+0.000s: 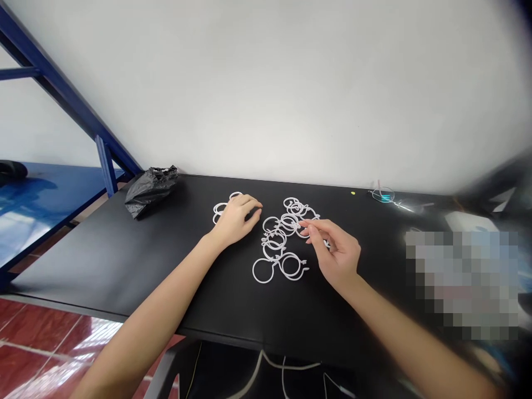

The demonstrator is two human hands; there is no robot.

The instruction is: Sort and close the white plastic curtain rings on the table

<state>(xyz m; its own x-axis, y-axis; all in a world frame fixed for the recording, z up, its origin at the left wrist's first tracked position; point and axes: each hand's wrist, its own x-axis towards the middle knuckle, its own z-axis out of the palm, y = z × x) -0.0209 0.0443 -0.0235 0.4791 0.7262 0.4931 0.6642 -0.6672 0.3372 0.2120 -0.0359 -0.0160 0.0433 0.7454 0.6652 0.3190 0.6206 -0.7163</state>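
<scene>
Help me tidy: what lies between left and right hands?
Head view: bare black table by the left hand, then white rings by the right hand.

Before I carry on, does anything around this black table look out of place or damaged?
Nothing looks spilled or broken. Slightly untidy, though: many white rings overlap in a jumble by the right hand, a crumpled black bag sits at the back left, and a small yellow spot looks stray.
</scene>
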